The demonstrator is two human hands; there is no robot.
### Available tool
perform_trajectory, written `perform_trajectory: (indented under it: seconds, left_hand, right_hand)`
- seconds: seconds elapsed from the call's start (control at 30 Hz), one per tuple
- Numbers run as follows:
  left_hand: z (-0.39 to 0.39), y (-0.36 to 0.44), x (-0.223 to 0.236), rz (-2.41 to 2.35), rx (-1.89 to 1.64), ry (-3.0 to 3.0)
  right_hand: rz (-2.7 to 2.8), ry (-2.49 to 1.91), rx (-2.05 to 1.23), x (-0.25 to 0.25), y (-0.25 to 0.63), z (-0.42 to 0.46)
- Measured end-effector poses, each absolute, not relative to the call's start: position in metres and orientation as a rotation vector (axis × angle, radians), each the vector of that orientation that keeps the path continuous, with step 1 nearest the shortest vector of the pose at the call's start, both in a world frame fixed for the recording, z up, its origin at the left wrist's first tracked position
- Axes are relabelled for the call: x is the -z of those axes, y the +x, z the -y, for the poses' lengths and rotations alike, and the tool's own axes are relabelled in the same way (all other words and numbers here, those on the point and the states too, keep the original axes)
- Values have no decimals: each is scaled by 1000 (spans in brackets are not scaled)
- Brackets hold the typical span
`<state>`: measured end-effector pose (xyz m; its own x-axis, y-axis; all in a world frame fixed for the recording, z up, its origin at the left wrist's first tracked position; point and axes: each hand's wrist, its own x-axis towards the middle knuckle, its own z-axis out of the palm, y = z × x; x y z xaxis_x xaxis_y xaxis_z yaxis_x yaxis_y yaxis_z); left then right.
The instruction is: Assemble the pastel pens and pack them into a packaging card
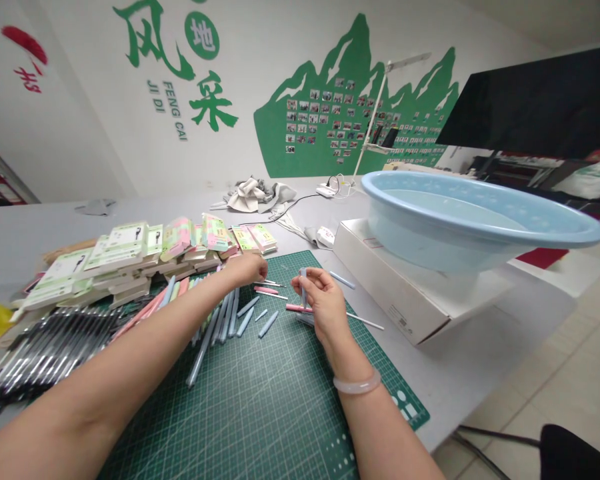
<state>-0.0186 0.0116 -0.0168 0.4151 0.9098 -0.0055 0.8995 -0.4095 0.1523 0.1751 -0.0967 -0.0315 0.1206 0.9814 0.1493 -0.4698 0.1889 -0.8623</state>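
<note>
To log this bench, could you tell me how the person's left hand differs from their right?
The left hand is curled, its grip hidden, while the right hand pinches a blue pen barrel upright. The right wrist wears a pale bangle; the left shows none. Both are over the green cutting mat.

1. Bright, even indoor light fills the room.
2. Shadows stay soft and faint, darkest beneath the pale blue plastic basin (480, 213) and along the white carton (405, 287).
3. A mild sheen lies along the basin's rim.
4. Wide-angle distortion curves the green-lettered wall (90, 133) and the frame's edges.
5. The left hand (245, 268) and right hand (325, 300) look sharp, with no obvious motion blur.
</note>
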Motion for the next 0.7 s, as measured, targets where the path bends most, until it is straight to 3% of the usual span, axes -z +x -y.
perform_trajectory:
  seconds: [0.4,0.57,0.7]
  left_hand:
    - [-9,-7,20,-1550,-105,2590]
    - [8,-5,-8,-1515,-439,2480]
    - [35,4,-31,-1024,-1006,1918]
  right_hand:
    - [869,-775,-1221,32,176,97]
    - [876,-777,-1227,29,173,100]
    - [924,-759,-1233,30,170,101]
